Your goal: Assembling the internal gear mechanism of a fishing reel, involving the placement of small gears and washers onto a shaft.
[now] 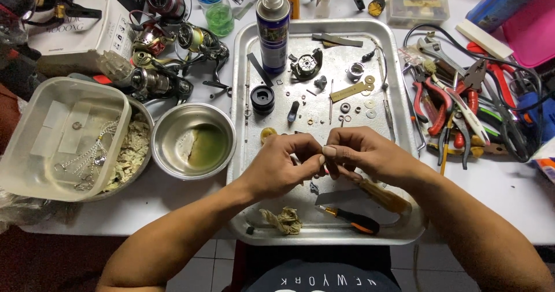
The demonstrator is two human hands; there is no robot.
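While small parts lie spread on a metal tray (399, 222) to stay contained, the left hand (277, 167) and right hand (361, 153) pinch a tiny part (322, 156) between fingertips above it.

A white table (509, 193) under even light; pale tiled floor (211, 266) shows below its near edge.

The small part pinched between the left hand (281, 163) and right hand (359, 153) was mostly hidden by fingertips. The washers (370, 104) on the tray (399, 234) were too small to identify. The pink container (529, 20) at far right was cut off.
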